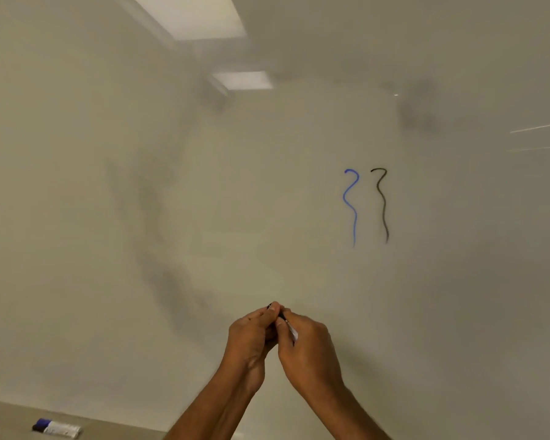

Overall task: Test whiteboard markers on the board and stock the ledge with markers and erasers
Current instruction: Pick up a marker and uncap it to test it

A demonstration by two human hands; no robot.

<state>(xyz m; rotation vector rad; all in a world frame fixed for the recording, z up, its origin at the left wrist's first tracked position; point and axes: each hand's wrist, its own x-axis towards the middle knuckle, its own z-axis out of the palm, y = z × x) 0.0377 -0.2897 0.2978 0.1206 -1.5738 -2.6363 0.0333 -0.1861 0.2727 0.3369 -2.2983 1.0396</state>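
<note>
Ledge (pixel 10 411): bottom left corner, below the board.
Blue marker (pixel 57 427): lying flat on the ledge, dark blue cap to the left, well apart from the hands.
Left hand (pixel 251 333): fingers curled, tips pinching the dark end of the marker.
Marker (pixel 292 332): held between both hands, low centre, in front of the board.
Right hand (pixel 310 347): fingers curled round the white barrel; touches the left hand.
Blue line (pixel 351 201): wavy, upright, right of centre.
Black line (pixel 382 201): wavy, just beside blue.
Board (pixel 108 217): fills the view; faint grey smudges.

Grey ledge (pixel 10 417) below the whiteboard, blue-capped marker (pixel 57 428) lying on it
</note>
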